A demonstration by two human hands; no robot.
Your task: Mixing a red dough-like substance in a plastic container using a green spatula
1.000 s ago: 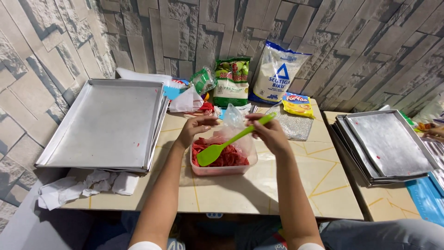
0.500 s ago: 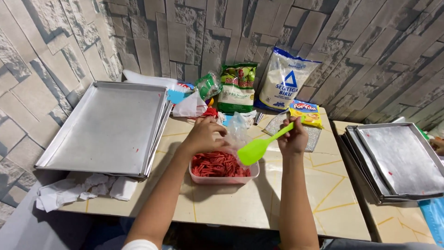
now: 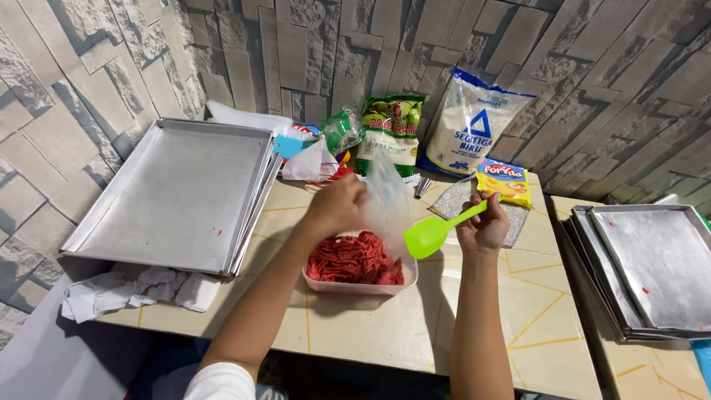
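On the left side of the table (image 3: 370, 333) a stack of metal trays (image 3: 174, 196) lies, with crumpled white paper (image 3: 133, 290) just in front of it. The left hand (image 3: 335, 207) is closed on a clear plastic bag (image 3: 386, 200), lifted above a plastic container (image 3: 361, 268) full of red strips. The right hand (image 3: 485, 226) is clamped on the handle of a green spatula (image 3: 437, 231), whose blade is beside the bag. More trays (image 3: 652, 267) lie far right.

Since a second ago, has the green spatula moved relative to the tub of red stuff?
Yes. The green spatula has lifted out of the tub and swung right; its blade now hangs above the tub's right rim, held in the right hand.
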